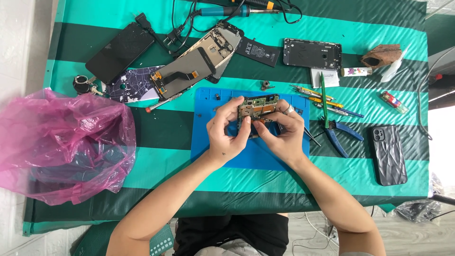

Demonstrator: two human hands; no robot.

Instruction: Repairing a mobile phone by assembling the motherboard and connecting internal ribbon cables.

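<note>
An opened phone frame with its circuit board [258,108] exposed is held over a blue work mat [204,137]. My left hand [226,135] grips the phone's left edge, fingers wrapped over the top. My right hand [279,132], a ring on one finger, holds the right side and pinches at a small part near the phone's middle. Whether a tool is in that hand is unclear.
A pink plastic bag [61,142] lies at the left. Phone screens [121,52], a battery [258,51], a back housing [313,53] and a soldering iron [227,10] sit at the back. Screwdrivers [320,97], blue pliers [341,135] and a black phone case [388,154] lie at the right.
</note>
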